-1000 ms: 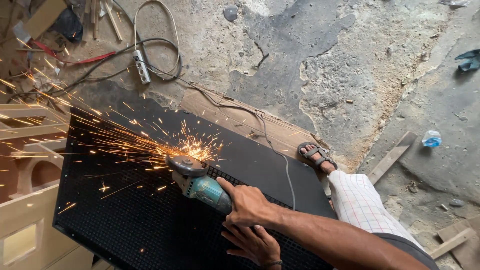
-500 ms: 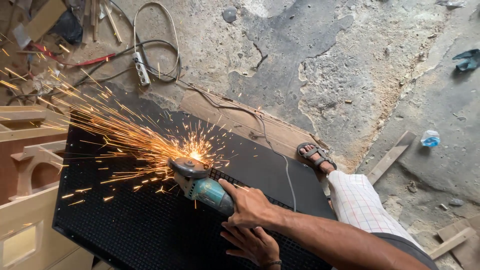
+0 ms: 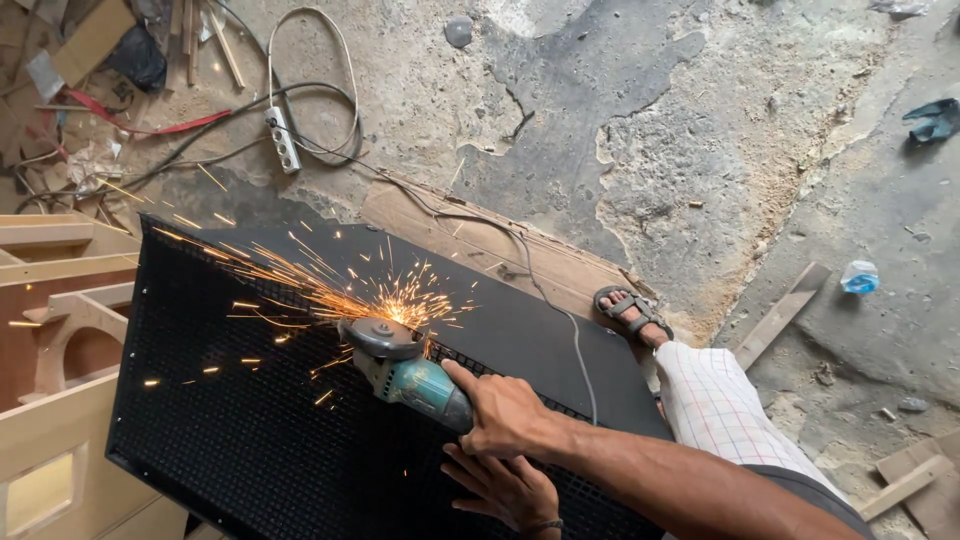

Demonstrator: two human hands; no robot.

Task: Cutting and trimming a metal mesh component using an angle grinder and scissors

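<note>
My left hand [image 3: 505, 488] lies flat on the black perforated metal panel [image 3: 250, 440], fingers spread; its wrist is cut off by the bottom edge. My right hand [image 3: 505, 415] hides the rear of the teal angle grinder [image 3: 405, 372], fingers wrapped tight round its body, index finger stretched forward. The disc is under its guard, so I cannot see where it meets the panel's edge. The panel's lower corners run out of view. Against half a second ago, the sparks [image 3: 330, 295] fan lower and thinner to the left, and the grinder sits in much the same spot.
</note>
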